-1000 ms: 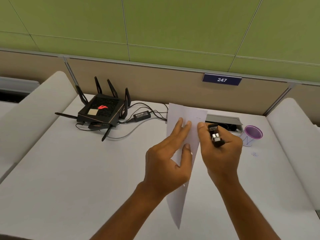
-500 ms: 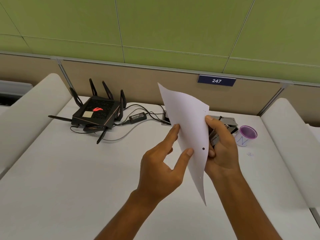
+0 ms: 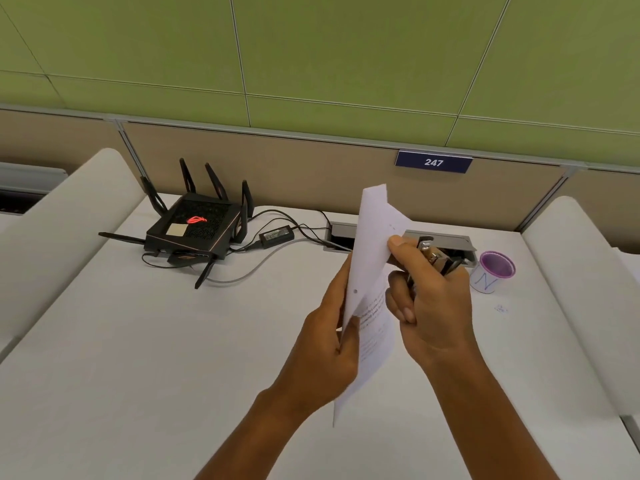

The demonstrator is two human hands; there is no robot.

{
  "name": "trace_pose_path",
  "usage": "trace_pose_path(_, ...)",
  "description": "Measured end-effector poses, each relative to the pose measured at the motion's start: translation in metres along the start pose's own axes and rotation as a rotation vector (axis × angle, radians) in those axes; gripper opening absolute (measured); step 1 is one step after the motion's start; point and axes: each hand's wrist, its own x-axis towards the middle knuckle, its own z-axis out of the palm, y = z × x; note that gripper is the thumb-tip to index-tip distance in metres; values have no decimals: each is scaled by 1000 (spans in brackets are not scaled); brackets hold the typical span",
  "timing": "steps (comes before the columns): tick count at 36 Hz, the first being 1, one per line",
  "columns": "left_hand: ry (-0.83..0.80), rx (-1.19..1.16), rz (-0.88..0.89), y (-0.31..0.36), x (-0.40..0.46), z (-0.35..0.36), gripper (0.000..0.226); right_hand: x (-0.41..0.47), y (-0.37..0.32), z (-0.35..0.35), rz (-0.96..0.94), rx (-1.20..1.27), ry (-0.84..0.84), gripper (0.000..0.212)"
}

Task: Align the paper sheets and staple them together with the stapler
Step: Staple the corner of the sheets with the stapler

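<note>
White paper sheets [image 3: 372, 258] stand nearly upright in the air over the middle of the white desk [image 3: 138, 341]. My left hand [image 3: 325, 341] pinches their lower left edge, and printed text shows on the inner sheet. My right hand [image 3: 433, 299] grips a small black and silver stapler [image 3: 434, 258], and its thumb presses on the papers' right edge near the top. The stapler sits just right of the sheets, partly hidden in my fist.
A black router [image 3: 194, 230] with antennas, a power adapter [image 3: 277, 233] and cables lie at the back left. A grey cable box [image 3: 440, 242] is set in the desk behind my hands. A purple-rimmed paper cup [image 3: 493, 271] stands at the right.
The sheets have turned more edge-on and curled, so the printed inner side now shows. My right thumb has moved up to the papers' upper edge, and the stapler shows above my fist.
</note>
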Motion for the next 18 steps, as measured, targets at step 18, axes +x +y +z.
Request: trace_pose_path(18,79,-459,-369,-36,6,-58,48,23,52,-92,190,-401,204,40)
